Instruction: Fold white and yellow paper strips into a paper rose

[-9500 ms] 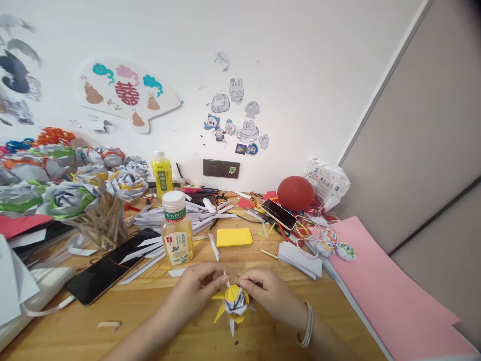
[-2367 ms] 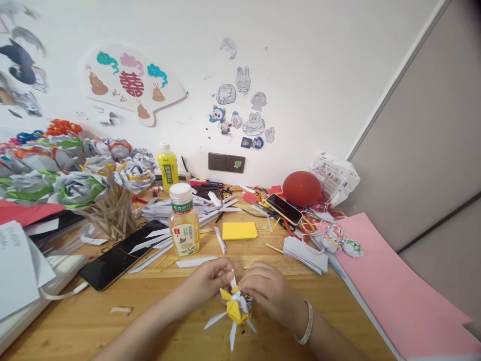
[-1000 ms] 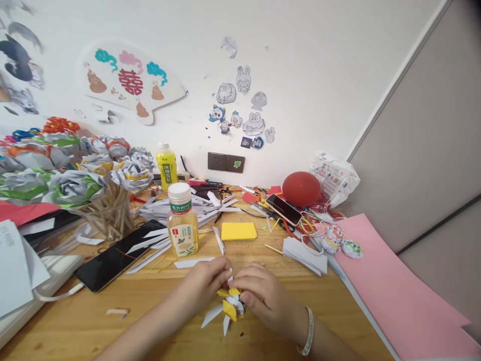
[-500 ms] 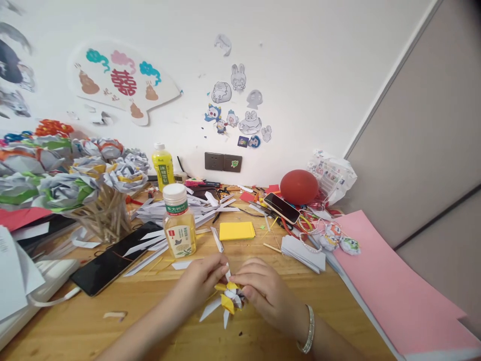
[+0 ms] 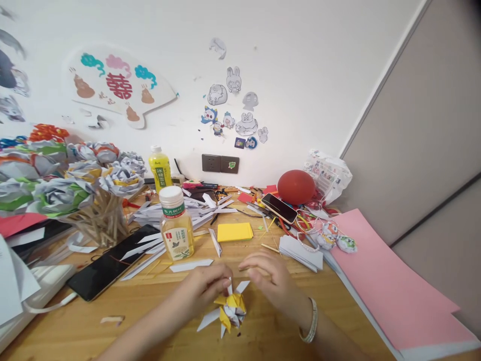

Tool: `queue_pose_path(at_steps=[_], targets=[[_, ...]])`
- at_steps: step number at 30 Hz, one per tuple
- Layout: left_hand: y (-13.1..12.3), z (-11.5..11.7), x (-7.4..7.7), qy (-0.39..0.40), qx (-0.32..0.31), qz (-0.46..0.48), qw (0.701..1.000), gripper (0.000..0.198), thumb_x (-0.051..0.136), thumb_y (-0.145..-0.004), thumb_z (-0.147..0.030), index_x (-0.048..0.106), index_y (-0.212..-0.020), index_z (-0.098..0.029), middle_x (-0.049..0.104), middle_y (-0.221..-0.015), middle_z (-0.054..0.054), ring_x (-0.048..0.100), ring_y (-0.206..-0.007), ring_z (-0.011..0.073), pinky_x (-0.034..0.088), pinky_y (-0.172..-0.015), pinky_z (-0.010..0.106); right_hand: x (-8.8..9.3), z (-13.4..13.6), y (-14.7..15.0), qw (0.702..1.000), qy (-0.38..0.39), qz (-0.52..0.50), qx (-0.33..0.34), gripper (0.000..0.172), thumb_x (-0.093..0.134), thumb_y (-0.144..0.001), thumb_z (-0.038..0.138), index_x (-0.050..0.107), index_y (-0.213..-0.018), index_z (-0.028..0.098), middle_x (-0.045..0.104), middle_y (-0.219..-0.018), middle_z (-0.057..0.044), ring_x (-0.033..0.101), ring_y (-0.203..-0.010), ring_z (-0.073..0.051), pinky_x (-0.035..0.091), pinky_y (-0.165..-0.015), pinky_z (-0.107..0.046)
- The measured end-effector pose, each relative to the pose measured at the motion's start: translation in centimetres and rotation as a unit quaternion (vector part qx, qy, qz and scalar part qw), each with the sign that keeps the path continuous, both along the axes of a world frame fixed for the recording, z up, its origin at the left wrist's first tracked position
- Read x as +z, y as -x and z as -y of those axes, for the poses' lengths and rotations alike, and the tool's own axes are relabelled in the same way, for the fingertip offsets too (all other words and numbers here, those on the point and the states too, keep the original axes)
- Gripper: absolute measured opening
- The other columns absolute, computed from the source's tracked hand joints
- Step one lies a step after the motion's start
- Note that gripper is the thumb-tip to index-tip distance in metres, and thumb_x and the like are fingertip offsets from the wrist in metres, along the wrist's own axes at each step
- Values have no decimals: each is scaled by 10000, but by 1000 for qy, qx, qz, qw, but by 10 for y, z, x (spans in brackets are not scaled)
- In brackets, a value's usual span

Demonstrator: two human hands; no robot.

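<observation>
A yellow and white paper flower (image 5: 233, 311) lies low in the middle of the head view, with white strips sticking out around it. My left hand (image 5: 210, 282) pinches one upright white paper strip at the flower's far side. Just right of the flower, my right hand (image 5: 268, 278) is raised, its fingers curved and thumb apart, with nothing in it. A bracelet (image 5: 311, 321) circles my right wrist. Beyond the hands lies a stack of yellow paper (image 5: 235, 231), with a folded white strip (image 5: 215, 242) beside it.
A tea bottle (image 5: 176, 225) stands left of the hands, near a black phone (image 5: 108, 265). Further left, paper flowers on sticks (image 5: 63, 195) fill a container. A stack of white paper (image 5: 300, 253) and pink sheets (image 5: 391, 286) lie to the right. A red balloon (image 5: 296, 187) rests behind.
My right hand has let go of the flower and moved up and right, its fingers opening. My left hand still pinches at the flower's far side. The view has shifted slightly.
</observation>
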State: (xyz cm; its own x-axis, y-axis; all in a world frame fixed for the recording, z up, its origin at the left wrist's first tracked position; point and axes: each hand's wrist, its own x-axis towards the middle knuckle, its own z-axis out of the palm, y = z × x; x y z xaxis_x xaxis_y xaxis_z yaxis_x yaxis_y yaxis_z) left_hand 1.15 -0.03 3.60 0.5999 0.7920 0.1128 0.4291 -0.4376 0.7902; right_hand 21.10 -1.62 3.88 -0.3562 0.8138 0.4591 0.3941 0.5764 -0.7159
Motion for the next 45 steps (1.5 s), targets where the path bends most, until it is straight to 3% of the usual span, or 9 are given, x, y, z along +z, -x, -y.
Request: queue_pose_path(at_steps=[5,10,14,18,24,29,33,36,45], targets=[[-6,3,-5,13,15,16,1000,228,437,-835,-285,601,-730,-167,627,-682,16,578,-635,147,444,-581,218,-15,-1,9,994,104,15,21,74,632,-759,216,636,-824,179,642,-752,5,592,-725,-143,437,-690,-241],[-15,7,-12,109,76,101,986,224,503,-803,-397,519,-884,-189,598,-577,-28,584,-561,153,451,-543,238,-17,-1,14,984,175,-17,15,59,595,-721,113,626,-743,158,593,-652,29,554,-632,-115,419,-607,-204],[-16,7,-15,188,116,203,954,444,421,-788,-603,425,-963,-196,606,-549,-33,589,-549,159,455,-554,263,-17,-1,16,981,186,-28,45,120,523,-740,84,618,-713,152,575,-612,33,530,-589,-102,409,-569,-191],[-12,4,-10,220,103,209,947,479,475,-735,-629,442,-929,-193,655,-634,12,597,-578,169,452,-536,265,-19,-1,17,987,153,-50,-6,90,529,-724,95,597,-730,154,586,-651,21,541,-613,-110,432,-582,-201],[-8,2,2,36,151,59,986,176,607,-695,-338,624,-767,-178,700,-767,45,625,-734,206,484,-719,314,-20,-1,16,994,41,-33,-100,101,510,-708,105,556,-766,172,596,-706,-5,562,-662,-139,444,-637,-243],[-7,4,-5,-90,190,57,976,133,599,-716,-277,681,-790,-203,712,-834,54,634,-814,225,488,-763,325,-22,4,19,992,-47,10,-113,157,478,-703,86,546,-800,188,592,-738,-19,561,-700,-164,439,-641,-260],[-6,7,-9,-176,198,74,962,122,607,-733,-257,701,-800,-216,705,-858,64,609,-900,241,473,-804,342,-25,7,22,995,-67,6,-71,320,468,-745,69,538,-1034,187,625,-939,-60,580,-859,-184,460,-745,-283],[-7,9,-10,-208,192,63,957,105,617,-738,-244,704,-796,-232,704,-823,54,595,-916,250,463,-812,358,-28,8,24,996,-76,4,-43,298,467,-777,74,553,-1036,193,633,-955,-59,583,-882,-181,460,-765,-279],[-10,11,-12,-195,163,32,967,101,611,-748,-231,696,-802,-230,690,-829,56,599,-864,237,484,-757,341,-24,4,23,997,14,-6,-76,116,524,-779,115,609,-805,190,651,-766,-13,599,-730,-152,449,-663,-249]])
